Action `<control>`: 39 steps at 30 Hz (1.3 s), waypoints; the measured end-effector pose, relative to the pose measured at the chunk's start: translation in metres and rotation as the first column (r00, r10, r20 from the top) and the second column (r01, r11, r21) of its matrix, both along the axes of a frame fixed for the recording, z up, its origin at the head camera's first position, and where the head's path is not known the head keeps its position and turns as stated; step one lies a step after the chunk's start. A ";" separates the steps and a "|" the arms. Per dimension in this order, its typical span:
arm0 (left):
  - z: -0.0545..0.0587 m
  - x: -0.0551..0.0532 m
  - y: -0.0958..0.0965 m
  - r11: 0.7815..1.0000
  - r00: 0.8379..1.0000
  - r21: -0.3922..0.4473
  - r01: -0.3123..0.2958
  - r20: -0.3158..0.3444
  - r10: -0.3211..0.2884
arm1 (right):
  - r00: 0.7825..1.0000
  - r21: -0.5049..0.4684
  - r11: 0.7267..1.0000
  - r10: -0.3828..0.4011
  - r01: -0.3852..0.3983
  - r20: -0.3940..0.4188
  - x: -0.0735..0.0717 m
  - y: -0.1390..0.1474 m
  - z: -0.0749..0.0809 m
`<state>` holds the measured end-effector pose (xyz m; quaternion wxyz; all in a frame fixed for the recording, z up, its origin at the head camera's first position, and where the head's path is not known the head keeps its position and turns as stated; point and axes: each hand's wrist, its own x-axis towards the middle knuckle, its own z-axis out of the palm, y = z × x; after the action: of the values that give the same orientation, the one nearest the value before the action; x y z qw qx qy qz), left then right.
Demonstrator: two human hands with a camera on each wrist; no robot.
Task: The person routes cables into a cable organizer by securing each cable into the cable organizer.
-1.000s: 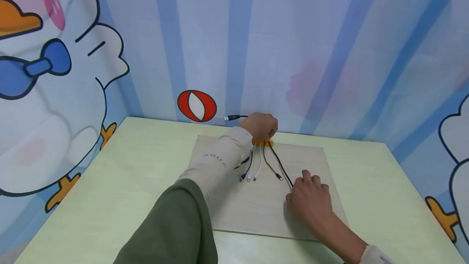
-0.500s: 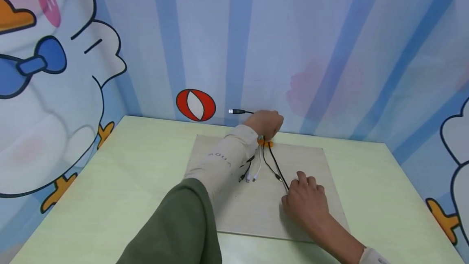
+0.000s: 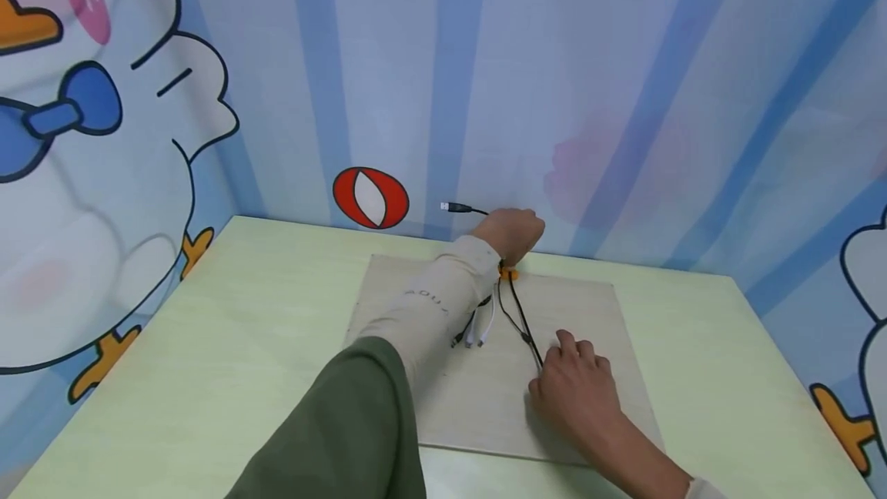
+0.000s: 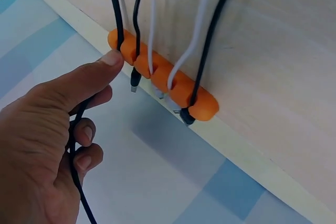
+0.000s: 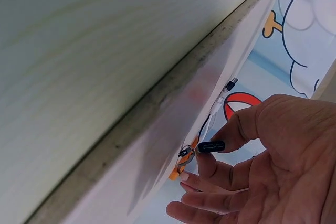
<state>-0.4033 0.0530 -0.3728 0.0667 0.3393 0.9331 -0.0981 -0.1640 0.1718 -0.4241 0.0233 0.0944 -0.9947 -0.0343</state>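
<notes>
An orange cable clip [image 4: 163, 77] sits at the far edge of a beige board, several black and white cables running through its slots. My left hand [image 3: 511, 235] is at its right end in the head view, thumb and fingers pinching a thick black cable [image 4: 116, 14] by the end slot. That cable's loose length trails across the left palm, and a black USB plug [image 3: 457, 207] sticks out left of the hand. On the board's near right part, my right hand [image 3: 578, 391] pinches the cable's other end, a flat black connector [image 5: 211, 146], between thumb and index finger.
The beige board [image 3: 478, 414] lies on a pale green table [image 3: 291, 314]. Short cable ends [image 3: 471, 337] lie on it left of the held cable. A cartoon-printed backdrop [image 3: 388, 83] rises along the table's back and sides.
My left hand has shifted slightly right along the clip, and the USB plug has moved right and up with it. My right hand has drawn a little nearer and left, still pinching its end.
</notes>
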 end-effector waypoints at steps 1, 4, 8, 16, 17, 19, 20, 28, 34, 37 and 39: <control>0.001 0.002 0.002 1.000 1.000 -0.012 -0.003 -0.010 0.003 | 1.000 0.002 1.000 -0.003 0.003 0.006 0.001 0.000 0.000; 0.004 0.009 0.006 0.999 0.999 -0.043 -0.012 -0.037 0.011 | 1.000 0.006 1.000 -0.008 0.008 0.016 0.003 -0.001 0.000; 0.007 0.013 0.010 0.997 0.998 -0.078 -0.025 -0.057 0.021 | 1.000 0.010 1.000 -0.011 0.011 0.019 0.006 -0.002 0.001; 0.007 0.012 0.009 0.998 0.998 -0.054 -0.038 -0.049 0.036 | 1.000 0.004 1.000 -0.008 0.008 0.004 0.011 -0.003 0.000; 0.005 0.013 0.009 0.998 0.999 -0.054 -0.033 -0.045 0.030 | 1.000 0.000 1.000 -0.006 0.006 0.001 0.013 -0.004 -0.001; 0.001 0.015 0.009 0.998 0.999 -0.063 -0.018 -0.037 0.015 | 1.000 -0.003 1.000 0.000 0.000 -0.006 0.017 -0.004 -0.002; -0.001 0.016 0.009 0.998 0.999 -0.067 -0.012 -0.038 0.009 | 1.000 -0.006 1.000 0.005 -0.005 -0.011 0.019 -0.004 -0.002; 0.001 0.017 0.003 0.999 0.997 -0.054 -0.004 -0.078 0.000 | 0.998 -0.003 1.000 0.026 -0.026 -0.060 0.021 -0.005 0.001; -0.006 0.003 -0.009 0.999 0.998 0.027 -0.039 0.058 0.037 | 1.000 -0.011 1.000 0.011 -0.011 -0.017 0.016 -0.008 0.001; -0.017 -0.012 -0.018 0.992 0.990 0.119 -0.037 0.137 0.020 | 1.000 -0.010 1.000 0.007 -0.007 -0.010 0.014 -0.009 0.000; -0.027 -0.020 -0.023 0.982 0.987 0.184 -0.034 0.159 0.004 | 1.000 -0.009 1.000 0.003 -0.003 -0.002 0.013 -0.009 0.000</control>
<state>-0.4236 0.0304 -0.3996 0.1092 0.3418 0.9333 0.0172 -0.1514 0.1627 -0.4245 0.0247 0.0956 -0.9947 -0.0300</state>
